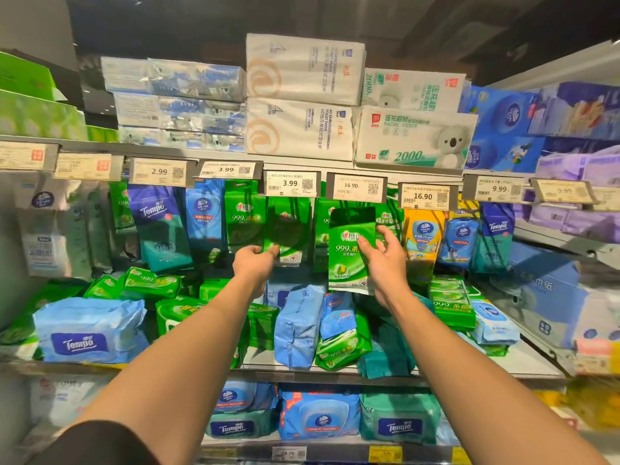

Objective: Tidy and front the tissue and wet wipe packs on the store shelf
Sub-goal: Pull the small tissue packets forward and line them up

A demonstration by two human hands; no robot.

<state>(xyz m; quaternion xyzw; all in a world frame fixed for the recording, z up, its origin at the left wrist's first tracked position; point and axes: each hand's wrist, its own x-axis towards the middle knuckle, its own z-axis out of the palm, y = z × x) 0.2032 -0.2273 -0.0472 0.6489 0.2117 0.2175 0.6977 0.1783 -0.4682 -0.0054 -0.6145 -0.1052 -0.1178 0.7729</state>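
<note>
While pinching a flat green glossy plastic wet wipe pack [349, 255] upright at centre frame, just at 4 o'clock of the white 3.99 price tag [291, 183], gripping its right edge with the right hand [385, 260], thumb curled across the front. Holding it clear of the hanging row, in front of the other green packs. Reaching at 9 o'clock of it with the left hand [256, 263], fingers curled onto the lower edge of a hanging dark green foil wipe pack [288, 234]. Lying below, at 6 o'clock, a jumble of pale blue soft plastic packs [297, 327] and green ones on the grey metal shelf [523, 364]. Resting at 8 o'clock, a wide light blue Tempo wipe pack [89, 330]. Stacking at 12 o'clock, above the tags, white paper-wrapped tissue bundles [302, 99].
</note>
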